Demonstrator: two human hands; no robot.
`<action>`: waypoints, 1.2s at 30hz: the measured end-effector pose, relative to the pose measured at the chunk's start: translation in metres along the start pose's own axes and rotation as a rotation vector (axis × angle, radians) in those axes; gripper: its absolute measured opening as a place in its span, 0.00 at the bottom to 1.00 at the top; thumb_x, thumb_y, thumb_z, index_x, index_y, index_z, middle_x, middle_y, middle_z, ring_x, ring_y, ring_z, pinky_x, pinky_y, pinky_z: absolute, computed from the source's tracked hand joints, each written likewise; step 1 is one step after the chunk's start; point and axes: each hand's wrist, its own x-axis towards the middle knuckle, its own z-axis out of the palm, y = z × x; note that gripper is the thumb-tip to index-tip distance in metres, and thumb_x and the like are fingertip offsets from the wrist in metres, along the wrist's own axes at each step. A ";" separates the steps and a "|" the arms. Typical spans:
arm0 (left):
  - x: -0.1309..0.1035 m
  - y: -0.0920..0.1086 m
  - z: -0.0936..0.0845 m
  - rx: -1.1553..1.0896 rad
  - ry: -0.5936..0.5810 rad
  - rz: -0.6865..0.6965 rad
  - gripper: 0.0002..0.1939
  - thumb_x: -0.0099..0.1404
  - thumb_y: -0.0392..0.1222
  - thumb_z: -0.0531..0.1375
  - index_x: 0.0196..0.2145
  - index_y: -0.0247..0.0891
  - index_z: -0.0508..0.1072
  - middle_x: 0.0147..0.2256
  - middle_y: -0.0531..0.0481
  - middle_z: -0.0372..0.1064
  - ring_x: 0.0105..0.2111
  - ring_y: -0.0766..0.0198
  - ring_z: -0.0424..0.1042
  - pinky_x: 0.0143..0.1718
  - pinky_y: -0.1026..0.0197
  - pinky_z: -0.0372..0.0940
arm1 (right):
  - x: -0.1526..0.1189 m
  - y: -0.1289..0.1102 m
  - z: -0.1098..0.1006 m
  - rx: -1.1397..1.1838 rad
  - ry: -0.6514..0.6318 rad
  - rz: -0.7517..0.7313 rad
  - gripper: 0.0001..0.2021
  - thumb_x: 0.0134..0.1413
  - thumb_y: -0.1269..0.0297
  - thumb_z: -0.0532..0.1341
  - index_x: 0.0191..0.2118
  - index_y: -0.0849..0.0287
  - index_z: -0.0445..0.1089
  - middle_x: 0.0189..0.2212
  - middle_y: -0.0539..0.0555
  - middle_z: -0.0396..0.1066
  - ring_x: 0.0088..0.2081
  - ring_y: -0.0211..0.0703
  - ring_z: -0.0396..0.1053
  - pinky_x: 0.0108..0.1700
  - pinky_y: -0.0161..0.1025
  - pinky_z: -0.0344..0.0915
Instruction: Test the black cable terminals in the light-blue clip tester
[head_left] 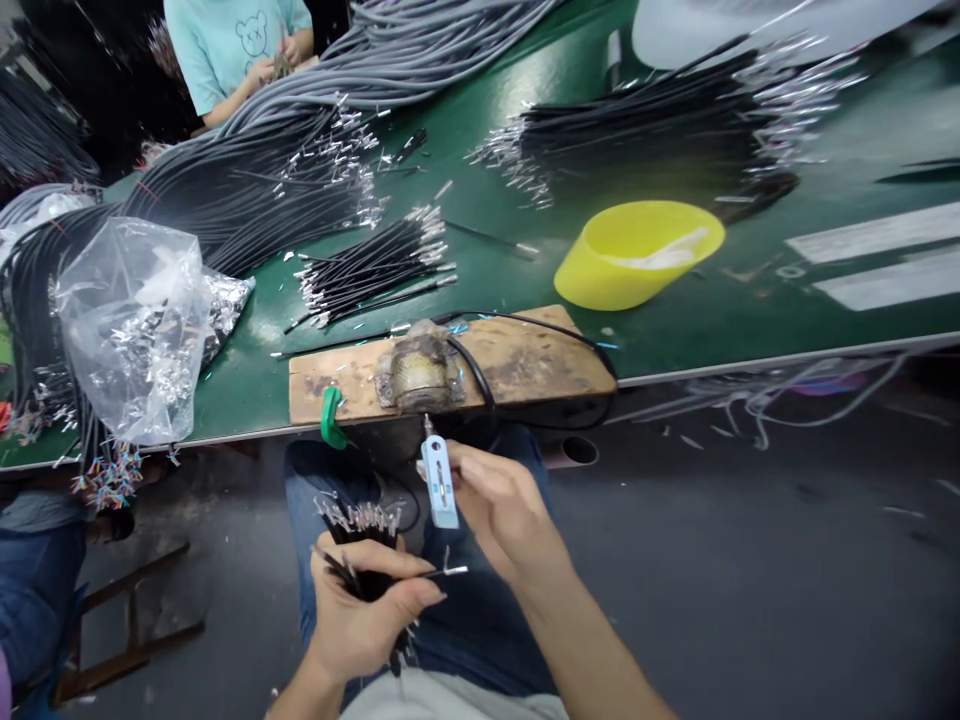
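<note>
My left hand (367,610) is wrapped round a bundle of short black cables (367,575) above my lap. Between its thumb and forefinger one cable sticks out to the right, with a silvery tip (454,570). My right hand (502,510) is just right of a light-blue tool (440,482), its fingers curled behind it. The tool's metal tip points up at a worn, rounded metal device (421,370) on a wooden board (525,355) at the table's edge.
A green clamp (331,418) sits at the board's left. Black cables (375,262) lie behind it, with a yellow container (641,255) to the right and a plastic bag (135,330) left. Across the green table (465,190) is a person in a light-blue shirt (225,50).
</note>
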 end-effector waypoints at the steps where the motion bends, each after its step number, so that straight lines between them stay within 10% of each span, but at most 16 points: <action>1: 0.000 0.000 0.000 -0.003 0.018 0.008 0.01 0.45 0.36 0.68 0.19 0.38 0.80 0.18 0.46 0.74 0.20 0.61 0.70 0.25 0.61 0.63 | 0.003 -0.002 0.002 -0.019 -0.011 0.017 0.20 0.39 0.46 0.64 0.18 0.60 0.68 0.18 0.49 0.59 0.20 0.36 0.54 0.20 0.34 0.50; 7: 0.001 -0.004 -0.005 -0.057 0.110 0.037 0.01 0.46 0.36 0.68 0.21 0.38 0.79 0.20 0.48 0.74 0.23 0.61 0.71 0.30 0.61 0.65 | -0.004 0.004 0.001 -0.150 -0.085 -0.199 0.24 0.49 0.43 0.56 0.18 0.59 0.65 0.16 0.49 0.57 0.21 0.38 0.55 0.21 0.35 0.53; 12: -0.003 -0.016 -0.005 -0.117 0.067 -0.078 0.06 0.47 0.39 0.68 0.20 0.34 0.77 0.19 0.49 0.71 0.21 0.66 0.67 0.25 0.65 0.63 | -0.025 0.010 -0.005 -0.507 -0.094 -0.656 0.08 0.48 0.68 0.61 0.22 0.58 0.65 0.19 0.50 0.62 0.25 0.40 0.59 0.26 0.37 0.57; 19: -0.007 -0.040 0.000 -0.269 -0.061 -0.304 0.20 0.53 0.55 0.62 0.20 0.34 0.65 0.13 0.57 0.55 0.10 0.78 0.48 0.11 0.70 0.46 | -0.021 0.011 -0.011 -0.618 -0.059 -0.788 0.06 0.46 0.77 0.60 0.26 0.58 0.68 0.20 0.50 0.65 0.25 0.39 0.60 0.27 0.37 0.59; 25: -0.007 -0.048 -0.001 -0.307 -0.074 -0.348 0.22 0.52 0.58 0.62 0.23 0.35 0.64 0.19 0.53 0.63 0.11 0.80 0.48 0.11 0.71 0.47 | -0.030 0.017 -0.014 -0.503 -0.091 -0.600 0.04 0.51 0.66 0.62 0.28 0.58 0.70 0.23 0.52 0.67 0.28 0.41 0.62 0.31 0.38 0.60; 32: 0.002 -0.029 -0.001 -0.198 -0.102 -0.222 0.15 0.43 0.48 0.69 0.18 0.32 0.75 0.16 0.49 0.67 0.16 0.70 0.62 0.18 0.65 0.58 | -0.029 0.020 -0.021 0.020 -0.337 0.257 0.18 0.38 0.48 0.67 0.22 0.61 0.70 0.21 0.50 0.65 0.23 0.37 0.61 0.25 0.34 0.58; 36: 0.002 -0.013 0.002 -0.120 -0.036 -0.122 0.06 0.44 0.39 0.69 0.19 0.35 0.77 0.19 0.48 0.72 0.21 0.65 0.67 0.25 0.64 0.62 | -0.008 0.002 -0.023 0.022 -0.242 0.368 0.16 0.33 0.55 0.71 0.22 0.63 0.71 0.19 0.49 0.66 0.23 0.34 0.61 0.27 0.31 0.58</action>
